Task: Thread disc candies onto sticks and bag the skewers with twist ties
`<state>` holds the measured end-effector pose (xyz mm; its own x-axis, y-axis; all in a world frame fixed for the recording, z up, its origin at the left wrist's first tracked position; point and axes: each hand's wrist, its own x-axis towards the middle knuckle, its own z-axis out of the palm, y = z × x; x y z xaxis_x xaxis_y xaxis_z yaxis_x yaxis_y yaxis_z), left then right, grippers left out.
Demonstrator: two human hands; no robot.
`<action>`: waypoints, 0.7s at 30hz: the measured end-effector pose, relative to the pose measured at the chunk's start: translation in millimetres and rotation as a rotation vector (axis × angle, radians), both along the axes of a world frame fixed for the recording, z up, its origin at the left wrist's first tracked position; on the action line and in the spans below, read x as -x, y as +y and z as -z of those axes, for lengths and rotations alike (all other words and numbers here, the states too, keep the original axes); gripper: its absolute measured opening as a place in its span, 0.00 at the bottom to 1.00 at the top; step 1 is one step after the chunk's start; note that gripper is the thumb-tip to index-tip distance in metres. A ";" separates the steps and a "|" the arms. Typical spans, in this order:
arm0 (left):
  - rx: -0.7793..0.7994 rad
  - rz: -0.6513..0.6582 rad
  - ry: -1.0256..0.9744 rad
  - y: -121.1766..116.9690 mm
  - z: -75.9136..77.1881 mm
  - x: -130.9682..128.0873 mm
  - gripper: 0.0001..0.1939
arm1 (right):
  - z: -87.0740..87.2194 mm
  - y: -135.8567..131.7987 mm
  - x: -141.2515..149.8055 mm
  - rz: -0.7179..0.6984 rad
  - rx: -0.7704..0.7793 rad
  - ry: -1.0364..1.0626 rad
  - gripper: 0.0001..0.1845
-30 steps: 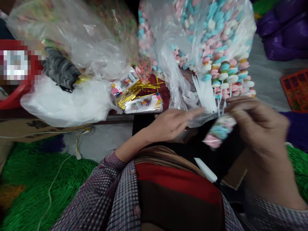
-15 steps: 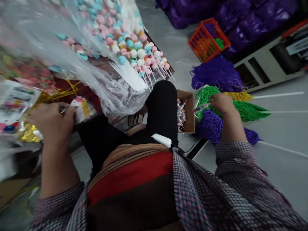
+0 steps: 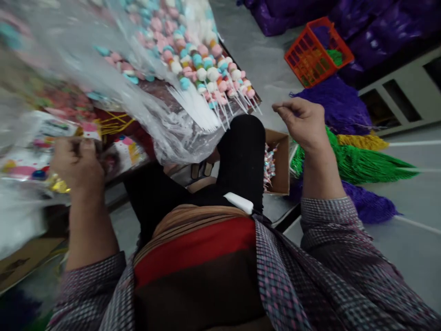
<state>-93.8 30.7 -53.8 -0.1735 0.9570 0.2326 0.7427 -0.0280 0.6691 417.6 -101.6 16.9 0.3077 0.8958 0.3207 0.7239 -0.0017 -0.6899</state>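
Note:
My left hand [image 3: 77,158] is closed in a pinch on a small white printed packet [image 3: 92,132] with pink dots, at the left edge of the table. Beside it lies another printed packet [image 3: 126,149] with yellow and pink on it. My right hand [image 3: 305,122] hangs in the air right of my knee, its thumb and fingertips pressed together with nothing visible in them. Below and left of it stands an open cardboard box [image 3: 283,161] with several small wrapped sweets [image 3: 269,168] inside. Marshmallow skewers [image 3: 206,69] lie on the table, next to bare white sticks [image 3: 196,108].
Clear plastic sheeting [image 3: 168,138] covers the table's near edge. Gold twist ties [image 3: 115,123] lie by my left hand. On the floor at right are an orange basket [image 3: 310,59] and green [image 3: 372,161] and purple [image 3: 334,103] string bundles. Purple bags [image 3: 382,41] are piled behind.
My right hand has risen up and away from beside the box, and the wrapped stick it held is gone from its fingers. My left hand now pinches a different spot, on a small dotted packet.

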 end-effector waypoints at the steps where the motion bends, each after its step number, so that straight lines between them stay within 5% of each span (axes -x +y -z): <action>1: -0.079 -0.038 -0.051 -6.4 -6.2 -3.9 0.10 | -7.9 10.0 27.4 -0.067 -0.012 0.050 0.09; 5: -0.256 0.183 -0.027 -28.9 -32.9 -26.8 0.08 | -26.4 47.7 140.6 -0.431 0.082 0.323 0.16; 10: -0.242 0.443 0.064 -42.7 -48.1 -48.4 0.12 | -13.1 84.1 239.9 -0.771 0.325 0.623 0.22; 16: -0.006 0.464 -0.270 -48.9 -44.3 -52.0 0.16 | 11.6 95.9 260.9 -0.605 0.289 0.721 0.16; 21: 0.260 0.539 -0.499 -48.1 -49.5 -51.4 0.17 | 11.8 90.4 255.8 -0.617 0.270 0.698 0.18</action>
<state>-42.4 -17.5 -4.3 0.3059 0.9520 0.0059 0.2808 -0.0961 0.9550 161.8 -11.2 5.2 -0.1981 0.9802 0.0043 0.0785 0.0202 -0.9967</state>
